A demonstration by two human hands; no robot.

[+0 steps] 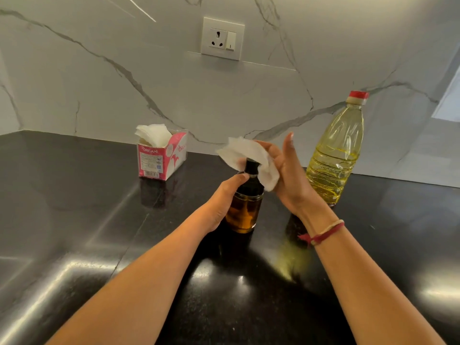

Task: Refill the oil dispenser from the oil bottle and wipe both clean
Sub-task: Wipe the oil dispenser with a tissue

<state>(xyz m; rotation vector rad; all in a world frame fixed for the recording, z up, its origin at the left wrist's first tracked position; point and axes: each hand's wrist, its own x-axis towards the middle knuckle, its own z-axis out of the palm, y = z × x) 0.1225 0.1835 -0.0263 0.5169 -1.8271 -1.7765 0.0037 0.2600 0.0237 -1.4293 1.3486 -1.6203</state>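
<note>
Amber dispenser (245, 210) between hands (222, 197) (288, 175), tissue (245, 150) atop

Bare left forearm (149, 270) and bare right forearm (361, 282), the right wrist wearing a red and cream thread band (326, 231), knotted, loose ends trailing.

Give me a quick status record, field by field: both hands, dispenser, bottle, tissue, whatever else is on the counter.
left hand: grips the oil dispenser around its glass body
oil dispenser: upright on the counter, black top on, amber oil inside
right hand: holds a tissue against the dispenser's top
oil bottle: upright to the right, apart from the dispenser, red cap on
tissue box: back left, open, tissues sticking out
wiping: dispenser top under the tissue; neither hand touches the bottle
</note>
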